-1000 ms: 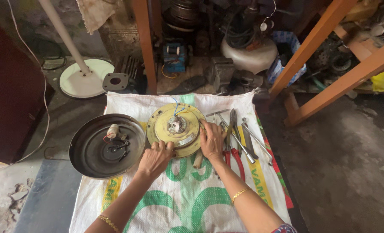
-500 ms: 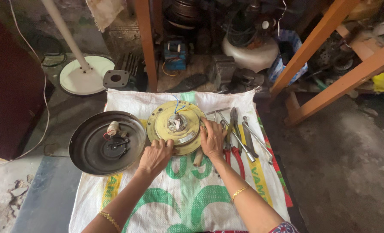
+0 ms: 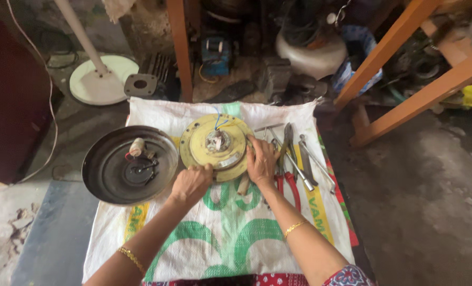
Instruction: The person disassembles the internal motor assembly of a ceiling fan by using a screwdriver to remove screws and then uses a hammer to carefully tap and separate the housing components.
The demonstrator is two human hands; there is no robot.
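On the white woven sack (image 3: 220,249), a round yellow metal motor disc (image 3: 217,147) lies flat at centre. Left hand (image 3: 192,182) grips its rim at 7 o'clock; right hand (image 3: 261,161) clasps it at 3 o'clock. Judged heavy, rigid, possibly greasy: hold opposite edges, clear of the wires. Versus earlier: grip and position unchanged. Dark metal bowl-shaped cover (image 3: 130,164) sits at 9 o'clock.

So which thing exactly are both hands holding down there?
Find the white woven sack spread on the floor. Near its top edge lies a round yellow disc, gripped by the left hand and right hand. Unlike the dark bowl-shaped cover beside it, it is pale yellow with blue wires.
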